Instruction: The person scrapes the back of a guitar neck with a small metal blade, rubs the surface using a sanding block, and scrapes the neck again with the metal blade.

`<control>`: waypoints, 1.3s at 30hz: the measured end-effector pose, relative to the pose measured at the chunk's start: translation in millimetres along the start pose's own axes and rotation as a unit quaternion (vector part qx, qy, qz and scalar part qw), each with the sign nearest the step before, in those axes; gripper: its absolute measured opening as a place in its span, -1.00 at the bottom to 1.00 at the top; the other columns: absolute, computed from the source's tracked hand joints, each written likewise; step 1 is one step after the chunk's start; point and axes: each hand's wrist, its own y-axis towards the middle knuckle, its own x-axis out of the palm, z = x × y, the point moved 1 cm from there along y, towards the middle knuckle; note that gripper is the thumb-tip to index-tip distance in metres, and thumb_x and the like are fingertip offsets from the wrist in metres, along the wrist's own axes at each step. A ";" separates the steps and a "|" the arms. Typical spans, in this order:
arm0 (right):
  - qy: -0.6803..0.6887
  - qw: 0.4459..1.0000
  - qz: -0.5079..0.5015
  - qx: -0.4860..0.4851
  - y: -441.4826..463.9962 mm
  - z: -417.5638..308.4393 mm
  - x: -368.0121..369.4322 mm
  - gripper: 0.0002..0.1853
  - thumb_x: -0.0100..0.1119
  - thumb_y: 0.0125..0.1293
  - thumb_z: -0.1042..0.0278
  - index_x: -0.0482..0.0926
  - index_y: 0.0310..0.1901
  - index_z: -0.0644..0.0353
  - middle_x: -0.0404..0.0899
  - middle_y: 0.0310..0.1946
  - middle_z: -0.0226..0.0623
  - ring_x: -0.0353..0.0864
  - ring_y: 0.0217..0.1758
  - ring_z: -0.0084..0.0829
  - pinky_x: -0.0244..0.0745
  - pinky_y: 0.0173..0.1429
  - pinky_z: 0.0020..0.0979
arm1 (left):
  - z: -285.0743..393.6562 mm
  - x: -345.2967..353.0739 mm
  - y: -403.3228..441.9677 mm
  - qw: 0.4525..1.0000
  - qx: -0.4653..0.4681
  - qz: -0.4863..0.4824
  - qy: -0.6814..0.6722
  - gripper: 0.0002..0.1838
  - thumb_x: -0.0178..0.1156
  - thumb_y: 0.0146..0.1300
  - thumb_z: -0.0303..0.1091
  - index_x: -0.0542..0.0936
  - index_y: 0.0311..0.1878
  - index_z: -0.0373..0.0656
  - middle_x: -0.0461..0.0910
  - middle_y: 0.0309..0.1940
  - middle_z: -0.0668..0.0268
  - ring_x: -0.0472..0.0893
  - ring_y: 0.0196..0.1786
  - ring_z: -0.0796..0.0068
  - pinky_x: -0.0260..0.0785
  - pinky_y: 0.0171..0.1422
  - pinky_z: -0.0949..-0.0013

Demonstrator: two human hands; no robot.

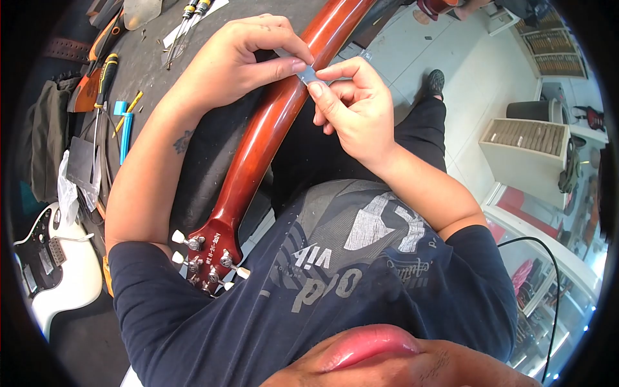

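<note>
A guitar neck (pixel 258 138), glossy reddish brown, runs diagonally with its back facing up. Its headstock (pixel 216 248), with metal tuners and pale buttons, lies at the lower left against the dark shirt. Above the neck, a small flat bluish-grey piece (pixel 308 75) is pinched between both hands. My left hand (pixel 258 58) comes from the left side, thumb and index finger closed on one end of the piece. My right hand (pixel 354 103) holds the other end between thumb and index finger, its other fingers curled.
On the dark bench (pixel 145 58) lie screwdrivers (pixel 106 77), a blue tool (pixel 125 135) and a yellow pencil (pixel 129 109). A white guitar body (pixel 71 284) rests at the lower left. At the right stand a white cabinet (pixel 516 161) and a glass case (pixel 548 284).
</note>
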 end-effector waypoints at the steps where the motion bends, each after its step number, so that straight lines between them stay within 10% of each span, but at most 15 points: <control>1: 0.002 1.000 0.003 -0.005 1.7 1.2 -1.0 -0.79 0.38 0.64 0.37 0.56 0.13 0.20 0.73 -0.46 -0.39 0.65 -0.45 -0.72 0.49 -0.41 -0.59 | 0.6 1.5 0.4 1.000 -0.004 0.012 0.004 -0.88 0.42 0.44 -0.50 0.80 -0.02 -0.25 0.71 -0.21 0.29 0.70 -0.10 0.35 0.52 0.05 0.30; 39: 0.037 0.999 -0.002 -0.023 6.4 12.4 -6.4 -0.77 0.33 0.67 0.34 0.54 0.18 0.20 0.76 -0.35 -0.39 0.69 -0.36 -0.69 0.53 -0.35 -0.59 | 7.7 9.6 2.5 0.996 -0.005 0.055 0.064 -0.87 0.42 0.37 -0.56 0.80 -0.05 -0.24 0.71 -0.21 0.27 0.71 -0.14 0.34 0.52 -0.01 0.30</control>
